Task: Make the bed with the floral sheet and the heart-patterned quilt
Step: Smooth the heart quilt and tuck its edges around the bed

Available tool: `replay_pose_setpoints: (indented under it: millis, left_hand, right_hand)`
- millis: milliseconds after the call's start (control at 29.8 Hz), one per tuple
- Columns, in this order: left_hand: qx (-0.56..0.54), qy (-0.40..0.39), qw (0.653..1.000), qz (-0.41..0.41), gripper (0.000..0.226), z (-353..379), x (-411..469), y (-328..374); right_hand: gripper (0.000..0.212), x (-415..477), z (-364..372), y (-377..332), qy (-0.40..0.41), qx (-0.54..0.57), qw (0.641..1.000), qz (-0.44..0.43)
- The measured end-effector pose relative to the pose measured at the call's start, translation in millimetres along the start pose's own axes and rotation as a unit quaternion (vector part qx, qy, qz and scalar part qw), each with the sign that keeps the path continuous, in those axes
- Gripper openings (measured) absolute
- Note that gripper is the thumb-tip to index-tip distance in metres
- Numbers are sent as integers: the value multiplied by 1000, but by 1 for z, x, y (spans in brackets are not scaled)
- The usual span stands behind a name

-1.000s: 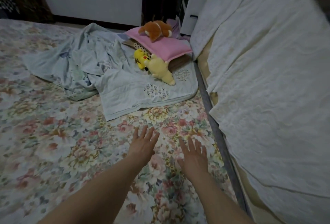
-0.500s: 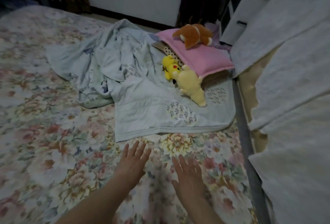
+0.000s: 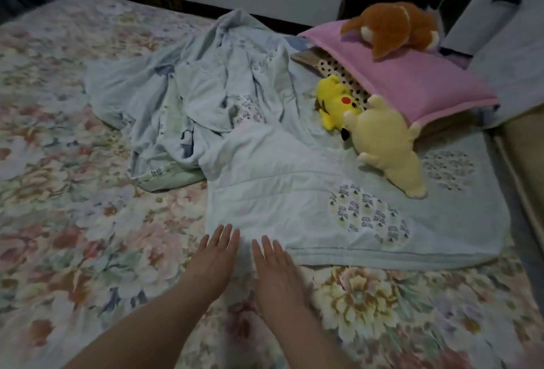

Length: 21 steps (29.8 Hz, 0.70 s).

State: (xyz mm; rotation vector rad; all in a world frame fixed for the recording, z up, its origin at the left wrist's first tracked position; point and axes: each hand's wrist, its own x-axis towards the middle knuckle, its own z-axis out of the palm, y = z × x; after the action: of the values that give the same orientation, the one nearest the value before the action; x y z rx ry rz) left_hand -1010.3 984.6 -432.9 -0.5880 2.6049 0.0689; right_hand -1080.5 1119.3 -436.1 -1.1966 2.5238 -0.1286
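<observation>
The floral sheet (image 3: 76,221) lies spread over the mattress. On it, a pale blue quilt (image 3: 279,192) with heart-shaped patches sits crumpled toward the left and flatter at the right. My left hand (image 3: 215,257) and my right hand (image 3: 276,268) are stretched forward side by side, palms down and fingers apart. Their fingertips reach the quilt's near edge. Neither hand holds anything.
A pink pillow (image 3: 412,80) rests at the head of the bed with a brown plush (image 3: 394,25) on top. A yellow plush (image 3: 335,103) and a cream plush (image 3: 388,145) lie on the quilt. A second bed's edge (image 3: 521,148) runs along the right.
Both hands and my view have moved forward and left, from the bare floral sheet to the quilt's near edge. The white-covered bed on the right has mostly left the view.
</observation>
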Motion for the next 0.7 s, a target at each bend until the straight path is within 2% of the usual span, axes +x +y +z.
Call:
replay_pose_setpoints:
  millis: [34, 101, 168, 302, 402, 503, 536, 603, 704]
  left_hand:
    - [4, -15, 1000, 4, 81, 13, 24, -5]
    - [12, -52, 998, 13, 88, 33, 56, -6]
    - [11, -79, 996, 29, 87, 46, 74, -9]
    - [36, -79, 996, 34, 87, 74, 107, -12]
    - [73, -92, 992, 48, 86, 67, 111, -12]
    - [92, -104, 989, 56, 89, 60, 115, -11]
    - [81, -114, 989, 46, 90, 61, 116, -12]
    - [80, -121, 989, 37, 80, 52, 111, -11]
    - [73, -146, 986, 40, 43, 54, 101, -5]
  right_hand:
    - [93, 24, 12, -2, -14, 17, 1000, -2]
    - [78, 56, 34, -6, -69, 4, 997, -23]
    - [67, 74, 56, -7, -130, -3, 991, -10]
    - [65, 98, 92, -5, -157, -34, 987, 13]
    - [62, 105, 83, -10, -153, -5, 988, 18]
    - [50, 115, 69, -14, -42, 45, 998, 32]
    - [44, 117, 68, -15, -44, 52, 997, 27]
    - [38, 109, 62, -11, -111, 54, 992, 16]
    - [35, 95, 60, -7, -128, 52, 990, 11]
